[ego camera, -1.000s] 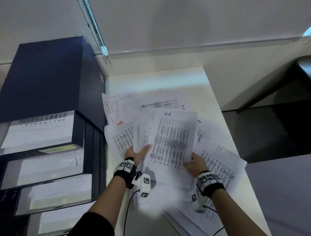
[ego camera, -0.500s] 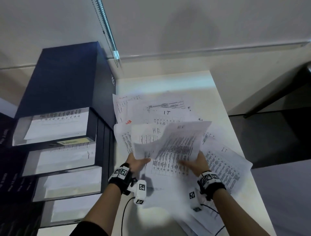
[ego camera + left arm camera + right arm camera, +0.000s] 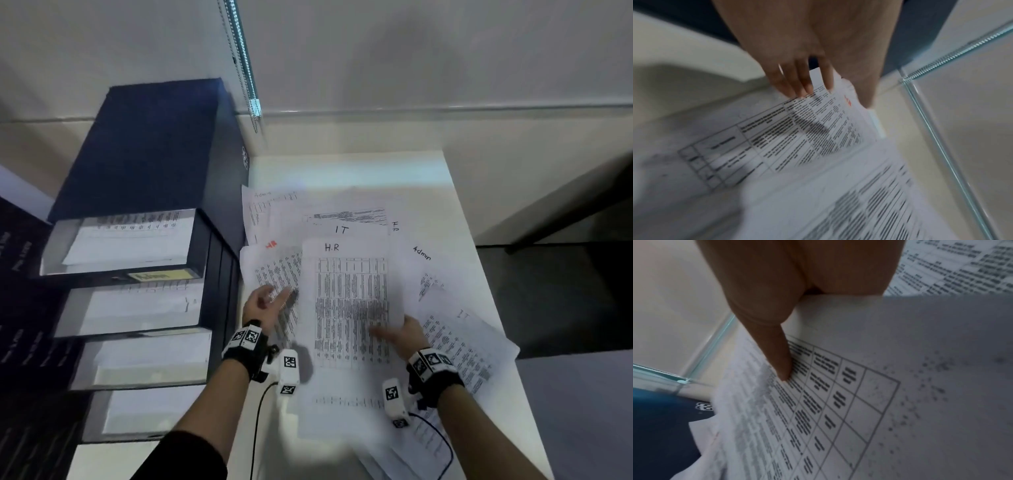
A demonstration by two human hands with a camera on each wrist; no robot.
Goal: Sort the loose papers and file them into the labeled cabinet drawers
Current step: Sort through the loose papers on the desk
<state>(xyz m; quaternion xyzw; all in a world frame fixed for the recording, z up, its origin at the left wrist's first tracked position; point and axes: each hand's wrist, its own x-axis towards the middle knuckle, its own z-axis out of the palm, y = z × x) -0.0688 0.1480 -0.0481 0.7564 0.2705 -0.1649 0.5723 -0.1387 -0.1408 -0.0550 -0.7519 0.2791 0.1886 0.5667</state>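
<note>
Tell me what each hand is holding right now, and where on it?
The right hand pinches the H.R sheet at its right edge. The left hand holds nothing, fingers open.

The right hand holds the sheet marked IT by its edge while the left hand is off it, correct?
Not quite. The sheet in the right hand is marked H.R, not IT, as the head view shows. The left hand is indeed off it.

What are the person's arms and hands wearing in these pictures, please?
Both hands, left hand and right hand, are bare. Each wrist carries a black strap with white square-patterned marker tags and a small white camera block bearing the same tags, each with a thin black cable. A black sleeve covers the upper left arm.
</note>
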